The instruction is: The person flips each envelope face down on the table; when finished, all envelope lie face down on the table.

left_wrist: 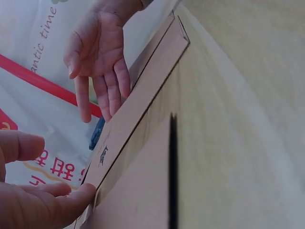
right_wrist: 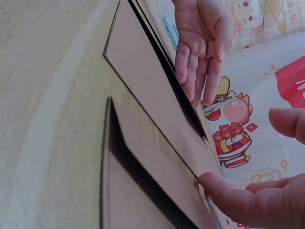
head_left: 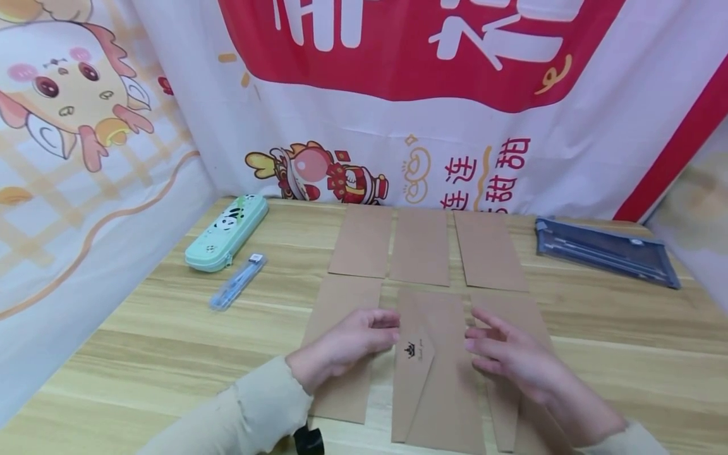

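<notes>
A kraft-paper envelope [head_left: 449, 379] with a pointed flap and a small dark crown print lies flat on the table between both hands. My left hand [head_left: 355, 338] is at its left edge, fingers fairly straight, over another brown envelope [head_left: 341, 395]. On the opposite side my right hand [head_left: 514, 357] hovers with fingers spread, above a third envelope [head_left: 503, 411] whose flap stands partly raised. In the left wrist view, a fingertip of the left hand [left_wrist: 43, 198] appears to touch the middle envelope's edge. Neither hand grips anything.
Three more brown pieces [head_left: 421, 246] lie in a row behind. A mint panda pencil case [head_left: 227, 234] and a clear blue pen pack [head_left: 237, 281] are at the left. At the right lies a blue mesh pouch [head_left: 605, 249]. Printed cloth [head_left: 341, 120] hangs behind the table.
</notes>
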Available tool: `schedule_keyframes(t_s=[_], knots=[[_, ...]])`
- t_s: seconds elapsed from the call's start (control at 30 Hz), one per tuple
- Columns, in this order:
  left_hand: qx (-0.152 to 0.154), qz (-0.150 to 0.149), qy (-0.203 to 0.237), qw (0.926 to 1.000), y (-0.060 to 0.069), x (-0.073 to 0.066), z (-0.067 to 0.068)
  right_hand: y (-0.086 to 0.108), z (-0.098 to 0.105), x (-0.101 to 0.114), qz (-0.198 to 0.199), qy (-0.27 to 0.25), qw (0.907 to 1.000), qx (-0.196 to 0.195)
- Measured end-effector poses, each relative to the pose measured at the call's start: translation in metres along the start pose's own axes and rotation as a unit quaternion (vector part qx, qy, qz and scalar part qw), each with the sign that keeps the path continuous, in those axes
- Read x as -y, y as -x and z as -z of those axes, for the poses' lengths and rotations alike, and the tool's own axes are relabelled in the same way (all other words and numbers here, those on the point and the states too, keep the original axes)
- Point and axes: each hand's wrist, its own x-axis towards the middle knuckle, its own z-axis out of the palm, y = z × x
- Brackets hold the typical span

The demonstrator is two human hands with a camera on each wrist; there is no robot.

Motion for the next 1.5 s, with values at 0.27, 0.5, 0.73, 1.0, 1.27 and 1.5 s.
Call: schedule_keyframes(t_s=[0.27, 0.5, 0.73, 1.0, 1.27, 1.5], knots=[[-0.018, 0.003, 0.041, 0.999, 0.001, -0.003, -0.004, -0.002, 0.004, -0.002, 0.013, -0.01, 0.9998, 0.013], [-0.043, 0.004, 0.066, 0.9969, 0.004, -0.005, -0.004, -0.007, 0.005, -0.003, 0.009, -0.016, 0.9996, 0.021], [-0.076, -0.034, 0.027, 0.9962, 0.003, -0.009, -0.004, -0.012, 0.003, 0.0, 0.017, -0.007, 0.9993, 0.031], [-0.134, -0.057, 0.0, 0.9893, 0.008, -0.005, -0.002, -0.022, -0.01, 0.007, 0.023, -0.018, 0.9984, 0.048], [-0.172, -0.083, -0.005, 0.9817, 0.018, -0.005, 0.005, -0.031, -0.025, 0.012, 0.024, -0.019, 0.9978, 0.059], [-0.2, -0.104, -0.011, 0.9743, 0.025, -0.007, 0.012, -0.041, -0.04, 0.013, 0.03, -0.028, 0.996, 0.079]])
